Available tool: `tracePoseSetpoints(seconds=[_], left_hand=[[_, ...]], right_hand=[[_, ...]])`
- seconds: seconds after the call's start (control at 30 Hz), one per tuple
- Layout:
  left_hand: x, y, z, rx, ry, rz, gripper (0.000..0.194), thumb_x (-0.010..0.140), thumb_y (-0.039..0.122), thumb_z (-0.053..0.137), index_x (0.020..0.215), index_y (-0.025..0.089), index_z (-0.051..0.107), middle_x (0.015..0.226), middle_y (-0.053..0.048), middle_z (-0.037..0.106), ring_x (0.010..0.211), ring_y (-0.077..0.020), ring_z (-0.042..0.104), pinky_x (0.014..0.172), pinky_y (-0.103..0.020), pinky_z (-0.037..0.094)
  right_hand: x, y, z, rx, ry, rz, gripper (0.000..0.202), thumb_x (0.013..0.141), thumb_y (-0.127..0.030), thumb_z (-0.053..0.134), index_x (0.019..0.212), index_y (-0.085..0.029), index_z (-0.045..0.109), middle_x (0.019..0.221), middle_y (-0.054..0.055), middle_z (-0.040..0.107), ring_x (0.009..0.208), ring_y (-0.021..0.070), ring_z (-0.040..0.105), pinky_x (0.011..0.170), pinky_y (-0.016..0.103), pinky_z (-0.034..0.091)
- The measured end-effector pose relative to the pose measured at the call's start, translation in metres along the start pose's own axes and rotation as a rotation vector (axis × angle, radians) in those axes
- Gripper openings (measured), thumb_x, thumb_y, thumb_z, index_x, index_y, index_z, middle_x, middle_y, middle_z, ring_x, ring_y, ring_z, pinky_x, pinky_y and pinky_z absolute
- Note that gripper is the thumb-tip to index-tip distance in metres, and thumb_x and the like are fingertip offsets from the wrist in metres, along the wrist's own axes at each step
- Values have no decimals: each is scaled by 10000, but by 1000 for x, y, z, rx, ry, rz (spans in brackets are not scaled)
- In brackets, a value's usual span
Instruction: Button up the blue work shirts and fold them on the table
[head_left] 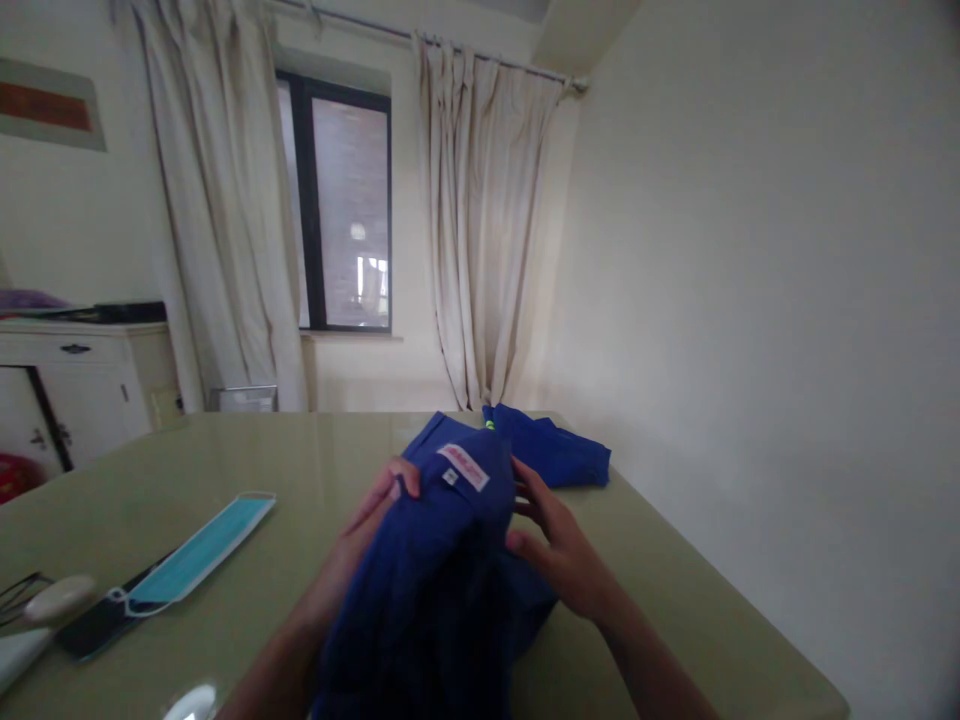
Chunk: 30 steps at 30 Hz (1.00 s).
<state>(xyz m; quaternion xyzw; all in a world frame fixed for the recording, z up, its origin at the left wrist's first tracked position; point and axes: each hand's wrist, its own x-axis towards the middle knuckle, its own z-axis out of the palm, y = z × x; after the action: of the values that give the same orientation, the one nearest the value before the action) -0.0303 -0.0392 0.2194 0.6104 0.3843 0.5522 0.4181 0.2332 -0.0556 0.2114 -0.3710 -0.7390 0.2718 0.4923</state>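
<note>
- On the bench [675, 600], my left hand [375, 525] and right hand [559, 550] grip the blue garment [442, 560], fingers clenched into cloth.
- I judge even tension keeps its label [463, 466] edge straight.

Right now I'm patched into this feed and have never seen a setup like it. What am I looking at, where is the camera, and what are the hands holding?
There is no machine here: a person wears a camera on the head, looking forward and down, so the two bare arms coming in from below are their own. The left hand and right hand grip a dark blue garment from either side; a white label shows near its top. It sits over a greenish table. Beyond it lies another blue cloth. To the left lie a light blue face mask and a dark flat object I cannot identify. Behind are curtains and a window.
</note>
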Motion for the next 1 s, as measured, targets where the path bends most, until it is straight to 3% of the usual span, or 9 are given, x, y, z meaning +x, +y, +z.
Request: tracePoseSetpoints(seconds=[0.1, 0.23, 0.33, 0.47, 0.57, 0.67, 0.77, 0.9, 1.0], left_hand=[[-11, 9, 18, -194, -237, -28, 604, 888, 603, 602, 1404, 326, 452, 1197, -70, 699, 901, -244, 727, 725, -348, 608], [-20, -12, 19, -140, -270, 55, 998, 831, 554, 727, 1592, 384, 104, 1498, -100, 515, 1290, -290, 589, 1051, -423, 511], [-26, -38, 16, 106, -316, 31, 1010, 751, 482, 824, 1576, 316, 264, 1506, -115, 513, 1377, -315, 502, 1145, -458, 421], [-23, -50, 13, 361, -300, 25, 408, 885, 503, 658, 1184, 226, 678, 1161, -82, 730, 1102, -285, 651, 982, -396, 515], [-11, -40, 5, 448, -284, 55, 384, 980, 524, 491, 903, 208, 695, 872, -26, 736, 858, -223, 660, 812, -306, 513], [0, -30, -8, 498, -255, 76, 443, 999, 548, 431, 837, 212, 671, 803, -4, 712, 796, -202, 643, 752, -277, 491], [9, -22, -23, 503, -128, 116, 441, 993, 563, 427, 895, 218, 683, 845, -4, 727, 861, -217, 665, 789, -283, 499], [20, -8, -44, 542, 252, 169, 450, 984, 569, 414, 1033, 213, 685, 874, -8, 738, 847, -227, 679, 746, -284, 509], [27, 14, -54, 752, 453, 288, 389, 1004, 482, 396, 1058, 216, 675, 854, -16, 726, 795, -217, 669, 717, -280, 489]], right_hand=[[26, -6, 17, 137, -5, 38, 617, 874, -490, 727, 1409, -231, 564, 1353, 78, 648, 1237, 289, 598, 1079, 463, 458], [31, 3, 26, 195, 168, 48, 490, 898, -454, 688, 1330, -233, 617, 1284, 57, 686, 1184, 272, 623, 1057, 445, 472], [26, 11, 28, 167, 285, 14, 424, 918, -436, 637, 1287, -228, 608, 1247, 67, 683, 1141, 243, 625, 993, 374, 499], [29, 12, 21, 71, 308, -90, 193, 897, -359, 617, 1020, -210, 621, 937, 13, 681, 840, 175, 611, 772, 264, 493], [35, 11, 11, -20, 337, -97, 122, 908, -321, 577, 949, -210, 605, 863, 0, 652, 808, 171, 588, 747, 258, 461], [39, 12, 1, -77, 341, -95, 158, 964, -321, 503, 983, -208, 612, 895, 17, 668, 828, 181, 600, 762, 275, 459], [40, 13, -11, -162, 389, -118, 177, 978, -309, 488, 994, -211, 634, 949, 38, 701, 877, 200, 631, 823, 306, 472], [44, 9, -38, -313, 502, -118, 203, 927, -257, 496, 1045, -219, 656, 992, 54, 733, 949, 232, 667, 889, 356, 484], [53, -6, -65, -467, 535, -112, 233, 913, -255, 494, 1071, -221, 663, 974, 52, 739, 910, 236, 679, 854, 363, 495]])
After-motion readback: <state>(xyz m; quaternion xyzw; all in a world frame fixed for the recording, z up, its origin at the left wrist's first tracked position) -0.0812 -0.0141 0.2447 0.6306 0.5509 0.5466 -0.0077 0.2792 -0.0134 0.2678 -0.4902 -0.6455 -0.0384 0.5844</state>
